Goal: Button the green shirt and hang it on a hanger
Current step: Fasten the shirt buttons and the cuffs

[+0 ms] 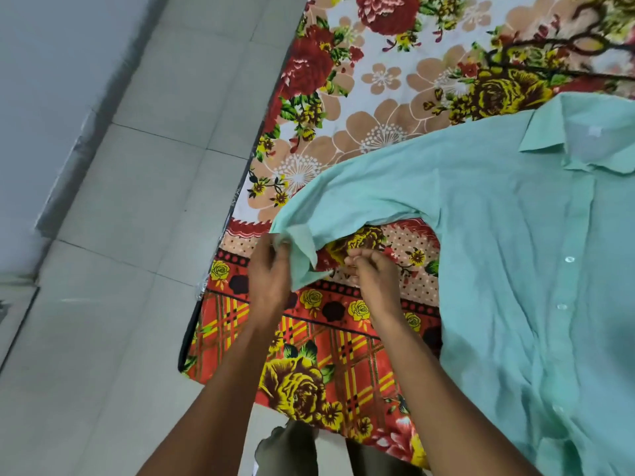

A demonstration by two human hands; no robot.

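Note:
The light green shirt (498, 214) lies front up on the floral bedspread, collar at the upper right, white buttons running down its placket at the right. Its left sleeve stretches toward the bed's edge, and the cuff (302, 249) hangs open there. My left hand (269, 269) pinches the end of the cuff with curled fingers. My right hand (372, 273) is just right of the cuff with its fingers curled; it looks apart from the fabric and I see nothing in it. No hanger is in view.
The bed (343, 97) with its bright floral cover fills the middle and right. Its edge runs diagonally from top centre to the lower left. Grey floor tiles (137, 201) lie to the left, a wall beyond them. My feet (288, 448) stand at the bed's near edge.

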